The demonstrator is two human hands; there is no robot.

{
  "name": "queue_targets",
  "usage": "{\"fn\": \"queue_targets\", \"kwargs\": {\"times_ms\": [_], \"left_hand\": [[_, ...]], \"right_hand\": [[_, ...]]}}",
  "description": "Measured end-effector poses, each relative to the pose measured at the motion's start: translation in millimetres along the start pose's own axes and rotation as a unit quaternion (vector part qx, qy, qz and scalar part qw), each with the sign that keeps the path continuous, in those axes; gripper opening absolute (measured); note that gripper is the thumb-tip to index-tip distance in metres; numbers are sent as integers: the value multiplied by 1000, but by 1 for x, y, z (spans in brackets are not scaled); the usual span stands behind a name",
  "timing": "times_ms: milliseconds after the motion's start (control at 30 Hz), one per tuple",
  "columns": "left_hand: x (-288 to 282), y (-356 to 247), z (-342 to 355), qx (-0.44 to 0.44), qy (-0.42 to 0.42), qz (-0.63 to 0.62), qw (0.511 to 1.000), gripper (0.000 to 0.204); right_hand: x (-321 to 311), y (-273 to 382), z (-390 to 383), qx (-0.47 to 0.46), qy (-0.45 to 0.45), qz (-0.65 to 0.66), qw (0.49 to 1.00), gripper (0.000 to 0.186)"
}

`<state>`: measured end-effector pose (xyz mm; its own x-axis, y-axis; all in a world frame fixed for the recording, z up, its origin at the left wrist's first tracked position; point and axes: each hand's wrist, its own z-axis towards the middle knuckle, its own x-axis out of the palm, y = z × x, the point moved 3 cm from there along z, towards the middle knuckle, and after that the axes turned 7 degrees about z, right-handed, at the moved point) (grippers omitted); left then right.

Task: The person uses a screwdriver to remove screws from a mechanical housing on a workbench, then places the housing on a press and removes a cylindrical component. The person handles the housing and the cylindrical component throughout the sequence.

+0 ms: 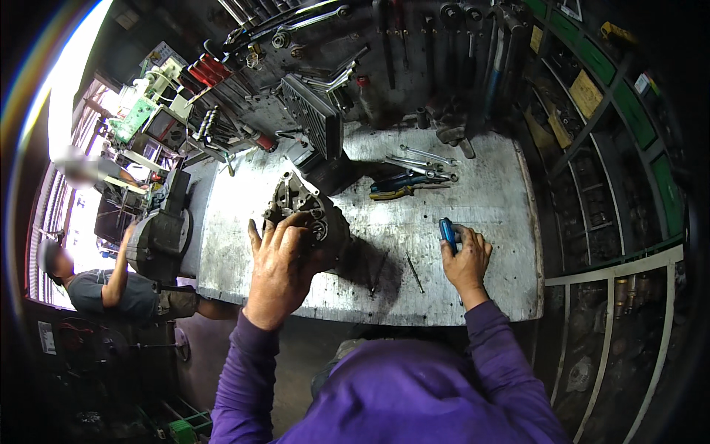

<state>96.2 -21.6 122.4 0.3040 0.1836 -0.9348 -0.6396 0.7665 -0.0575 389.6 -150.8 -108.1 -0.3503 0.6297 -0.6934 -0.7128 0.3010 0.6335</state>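
My left hand (282, 259) grips a grey metal housing (290, 191), its fingers bent over the near side. The housing has cast openings and a round bore, and stands on the worn metal-topped workbench (473, 211). In my right hand (467, 260) is a blue-handled tool (447, 231), its handle standing out past the thumb; the rest of it is mostly hidden by the palm. Between the two hands a thin metal rod (415, 272) lies on the bench. A second slender piece (379, 272) lies in the housing's shadow.
Behind the housing stands a ribbed black work lamp or panel (314, 118). Several spanners (421, 159) and a yellow-handled screwdriver (392, 194) lie farther back. Tools hang on the back wall. Shelving (592, 192) lines the right; another person (111, 285) is at the left.
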Motion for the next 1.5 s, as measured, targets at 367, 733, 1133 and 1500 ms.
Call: {"fn": "queue_targets", "kwargs": {"times_ms": [367,733,1133,1500], "left_hand": [[17,2,-18,-54,-40,-42,997,37],[22,5,-17,-106,-112,-122,980,25],[26,1,-17,-89,-168,-108,976,31],[25,-2,-16,-108,-173,-169,964,25]], "right_hand": [[1,-2,0,39,53,11,998,47],[4,-5,-2,16,35,1,999,46],[3,-3,-1,6,29,-6,1000,46],[3,-3,-1,20,35,2,999,45]]}}
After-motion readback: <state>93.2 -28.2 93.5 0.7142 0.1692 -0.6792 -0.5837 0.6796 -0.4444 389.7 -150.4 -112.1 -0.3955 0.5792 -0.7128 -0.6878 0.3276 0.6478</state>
